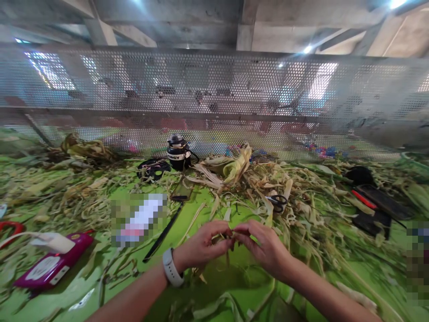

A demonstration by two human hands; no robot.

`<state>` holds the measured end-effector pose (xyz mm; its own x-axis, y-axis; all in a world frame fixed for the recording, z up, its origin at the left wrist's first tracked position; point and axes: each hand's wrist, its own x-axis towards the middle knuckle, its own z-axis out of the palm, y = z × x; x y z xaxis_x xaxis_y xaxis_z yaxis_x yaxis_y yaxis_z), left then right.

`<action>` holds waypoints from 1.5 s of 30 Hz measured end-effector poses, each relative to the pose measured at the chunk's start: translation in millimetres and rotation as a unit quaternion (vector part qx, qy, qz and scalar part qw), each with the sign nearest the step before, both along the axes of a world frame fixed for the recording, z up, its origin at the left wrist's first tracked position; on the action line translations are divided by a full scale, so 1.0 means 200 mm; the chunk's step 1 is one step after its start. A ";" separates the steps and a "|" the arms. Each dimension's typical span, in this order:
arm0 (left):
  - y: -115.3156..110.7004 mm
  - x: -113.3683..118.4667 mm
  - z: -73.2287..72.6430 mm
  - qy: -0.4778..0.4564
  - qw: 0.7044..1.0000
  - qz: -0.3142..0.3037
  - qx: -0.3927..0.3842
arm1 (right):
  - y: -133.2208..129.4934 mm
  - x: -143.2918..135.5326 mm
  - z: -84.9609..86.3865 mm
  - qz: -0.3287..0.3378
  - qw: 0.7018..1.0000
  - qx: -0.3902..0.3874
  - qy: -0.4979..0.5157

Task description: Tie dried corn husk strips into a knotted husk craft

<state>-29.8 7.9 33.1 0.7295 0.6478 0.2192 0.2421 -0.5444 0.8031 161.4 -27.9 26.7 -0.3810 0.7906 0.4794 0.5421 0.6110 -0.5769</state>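
Note:
Both hands meet above the middle of the green table. My left hand, with a white band on its wrist, has thumb and fingers closed in a pinch. Against its fingertips, my right hand pinches too. Between them is a small brownish piece that looks like a husk strip, with a thin end hanging below; the fingers cover most of it. Dried husk pieces lie in a heap just beyond, with dark-handled scissors on them. A long thin black tool rests left of my hands.
On the left lie a purple device with a white plug and a blurred-out flat item. A black jar stands by the perforated metal screen. Dark items with a red edge lie at right. Loose husk strips litter the table.

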 end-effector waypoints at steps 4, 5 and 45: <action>0.02 0.00 -0.03 -0.021 0.993 -0.021 -0.111 | 0.01 0.03 0.00 0.040 0.988 0.107 -0.104; 0.02 0.00 -0.04 -0.027 0.990 -0.028 -0.134 | 0.01 0.04 0.01 0.052 0.982 0.123 -0.130; -0.21 0.23 -0.15 -0.345 0.796 0.204 -0.454 | -0.04 -0.05 -0.10 -0.079 0.973 0.138 -0.167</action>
<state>16.2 -33.1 3.1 0.3276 0.9195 -0.2172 -0.4191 0.3474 0.8388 151.4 -35.2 7.2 -0.4365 0.7100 0.5526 0.7706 0.6120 -0.1777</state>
